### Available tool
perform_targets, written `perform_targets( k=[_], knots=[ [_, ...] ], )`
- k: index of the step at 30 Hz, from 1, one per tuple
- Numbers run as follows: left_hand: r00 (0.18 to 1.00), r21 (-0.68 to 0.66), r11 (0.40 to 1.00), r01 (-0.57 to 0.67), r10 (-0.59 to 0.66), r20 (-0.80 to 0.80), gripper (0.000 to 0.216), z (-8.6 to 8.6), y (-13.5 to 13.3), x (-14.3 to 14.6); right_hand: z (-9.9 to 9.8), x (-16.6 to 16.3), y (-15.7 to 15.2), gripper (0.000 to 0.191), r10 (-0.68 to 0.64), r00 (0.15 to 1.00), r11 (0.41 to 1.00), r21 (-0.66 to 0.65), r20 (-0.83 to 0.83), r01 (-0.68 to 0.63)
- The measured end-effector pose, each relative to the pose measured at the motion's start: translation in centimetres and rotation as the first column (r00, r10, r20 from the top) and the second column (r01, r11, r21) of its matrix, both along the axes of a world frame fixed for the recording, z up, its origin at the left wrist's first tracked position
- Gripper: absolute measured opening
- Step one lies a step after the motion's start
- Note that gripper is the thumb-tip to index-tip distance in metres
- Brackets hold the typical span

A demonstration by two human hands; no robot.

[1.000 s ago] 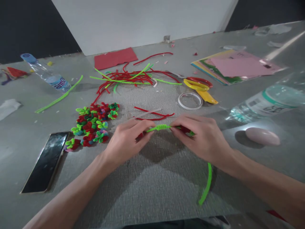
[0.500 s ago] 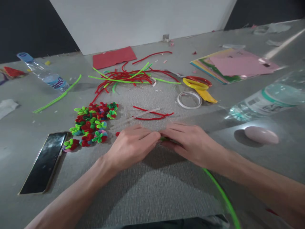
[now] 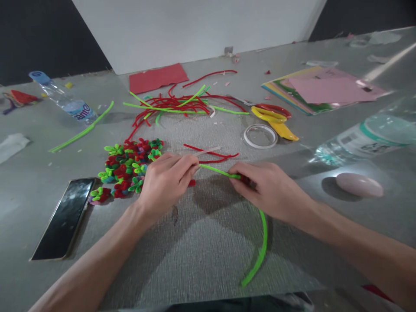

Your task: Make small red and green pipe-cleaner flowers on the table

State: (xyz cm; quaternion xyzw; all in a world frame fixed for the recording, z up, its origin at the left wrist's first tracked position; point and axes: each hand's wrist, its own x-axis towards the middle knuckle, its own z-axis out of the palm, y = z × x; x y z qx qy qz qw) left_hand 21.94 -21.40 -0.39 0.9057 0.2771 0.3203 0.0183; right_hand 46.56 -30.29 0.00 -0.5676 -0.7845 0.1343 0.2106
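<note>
A green pipe cleaner (image 3: 214, 170) stretches between my hands above the grey table. My left hand (image 3: 170, 177) pinches its one end. Further along, my right hand (image 3: 266, 184) grips it, with a dark red bit partly hidden under the fingers. From below the right hand a green length curves down toward the table's near edge. A small red piece (image 3: 192, 183) lies beside my left fingers. Just beyond the hands are red pipe cleaners (image 3: 224, 159) and a whitish stick (image 3: 209, 150). Left of my left hand sits a cluster of small red and green pipe-cleaner flowers (image 3: 121, 171).
A pile of red and green pipe cleaners (image 3: 175, 105) lies farther back. Yellow-handled scissors (image 3: 268, 114), a tape roll (image 3: 260, 145) and coloured paper (image 3: 331, 89) are at right. Two bottles (image 3: 364, 141), a pink oval object (image 3: 359, 185) and a phone (image 3: 63, 219) flank the hands.
My hands have moved apart, the left going leftward, so the green pipe cleaner now shows between them. Its loose end has swung inward below my right hand.
</note>
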Motion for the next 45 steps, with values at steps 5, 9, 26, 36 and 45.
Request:
perform_targets(
  k=[5, 9, 26, 36, 45],
  knots=[
    [0.995, -0.011, 0.995, -0.100, 0.100, 0.003, 0.013, -0.1, 0.2, -0.3, 0.1, 0.2, 0.0, 0.012, -0.046, 0.999, 0.999, 0.016, 0.002, 0.046],
    [0.985, -0.006, 0.986, -0.169, 0.170, 0.029, 0.012, 0.0, 0.4, -0.5, 0.4, 0.3, 0.0, 0.014, -0.078, 0.997, 0.995, 0.064, -0.005, 0.078],
    [0.999, -0.021, 1.000, -0.016, 0.017, 0.046, 0.009, 0.0, -0.3, 0.1, 0.2, 0.9, 0.3, 0.022, -0.148, 0.987, 0.984, 0.112, 0.064, 0.140],
    [0.988, -0.158, 0.976, 0.151, -0.153, 0.002, 0.011, 0.3, -0.3, 0.0, 0.2, 0.7, 0.2, 0.011, 0.018, 0.999, 0.989, 0.145, -0.043, -0.011],
    [0.830, -0.185, 0.973, 0.135, -0.213, -0.516, 0.030, 1.7, 2.0, -1.8, 0.4, 1.1, 0.2, 0.008, -0.160, 0.987, 0.965, 0.210, 0.002, 0.156]
  ],
)
